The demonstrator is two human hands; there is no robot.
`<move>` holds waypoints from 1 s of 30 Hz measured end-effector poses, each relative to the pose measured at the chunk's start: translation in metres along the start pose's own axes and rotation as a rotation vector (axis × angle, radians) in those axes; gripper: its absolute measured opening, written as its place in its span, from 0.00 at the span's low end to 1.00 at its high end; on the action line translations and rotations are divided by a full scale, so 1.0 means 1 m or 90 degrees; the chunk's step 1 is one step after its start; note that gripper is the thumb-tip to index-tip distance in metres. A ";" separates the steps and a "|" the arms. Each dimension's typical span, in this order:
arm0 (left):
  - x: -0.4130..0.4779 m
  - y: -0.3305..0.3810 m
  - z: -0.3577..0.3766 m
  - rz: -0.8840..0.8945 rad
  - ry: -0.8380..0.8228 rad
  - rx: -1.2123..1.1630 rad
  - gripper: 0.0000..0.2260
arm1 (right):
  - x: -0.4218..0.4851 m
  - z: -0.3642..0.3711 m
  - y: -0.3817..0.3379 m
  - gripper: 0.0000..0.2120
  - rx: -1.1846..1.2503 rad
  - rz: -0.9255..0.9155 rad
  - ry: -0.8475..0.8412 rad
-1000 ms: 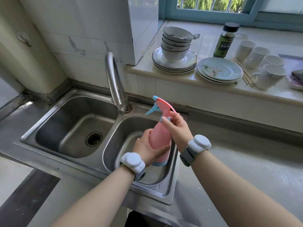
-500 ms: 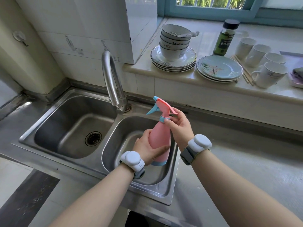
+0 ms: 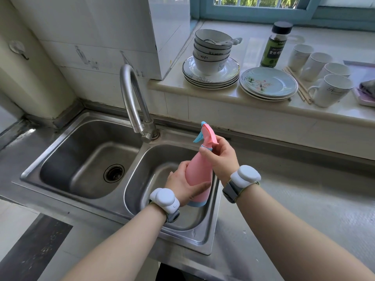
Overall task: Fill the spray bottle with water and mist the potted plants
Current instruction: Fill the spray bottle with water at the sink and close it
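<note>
Two steel basins of a sink [image 3: 85, 202] take up the left of the metal tabletop [image 3: 294, 199], whose bare stretch runs away to the right of the smaller basin's rim. A curved faucet [image 3: 129, 94] rises behind the divider between the basins, to the left of the bottle's head and apart from it. Behind, a raised window ledge [image 3: 253, 107] carries stacked bowls [image 3: 211, 55], plates [image 3: 267, 84] and mugs [image 3: 328, 90], some close to its front edge. Both forearms reach in from below, each wrist wearing a white band. The left hand [image 3: 181, 187] wraps the lower body of a pink spray bottle [image 3: 197, 173], thumb laid across its front. The right hand [image 3: 222, 157] grips the neck just beneath the pink-and-blue spray head, fingers curled. The bottle is tilted, nozzle up and to the left, over the right basin.
</note>
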State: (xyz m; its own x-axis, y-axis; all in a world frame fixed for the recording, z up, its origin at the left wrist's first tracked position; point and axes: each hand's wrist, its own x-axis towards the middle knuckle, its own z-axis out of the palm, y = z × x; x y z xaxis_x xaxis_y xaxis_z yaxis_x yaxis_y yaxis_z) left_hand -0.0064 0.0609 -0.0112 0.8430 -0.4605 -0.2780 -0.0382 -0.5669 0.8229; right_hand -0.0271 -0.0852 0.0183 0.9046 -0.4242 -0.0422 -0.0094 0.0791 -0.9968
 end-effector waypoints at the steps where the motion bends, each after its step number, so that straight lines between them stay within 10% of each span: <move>1: 0.000 0.000 0.000 -0.002 0.002 0.001 0.38 | 0.001 0.000 0.000 0.16 0.015 0.004 -0.001; 30: -0.002 -0.029 -0.003 0.043 0.054 0.157 0.31 | 0.002 -0.014 -0.005 0.10 0.058 -0.011 0.059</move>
State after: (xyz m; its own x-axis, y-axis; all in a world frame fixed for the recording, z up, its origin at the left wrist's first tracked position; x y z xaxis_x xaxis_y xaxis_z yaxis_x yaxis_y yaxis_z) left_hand -0.0056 0.0800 -0.0333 0.8753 -0.4504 -0.1758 -0.2166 -0.6904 0.6902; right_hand -0.0317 -0.0991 0.0220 0.8613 -0.5068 -0.0354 0.0479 0.1504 -0.9875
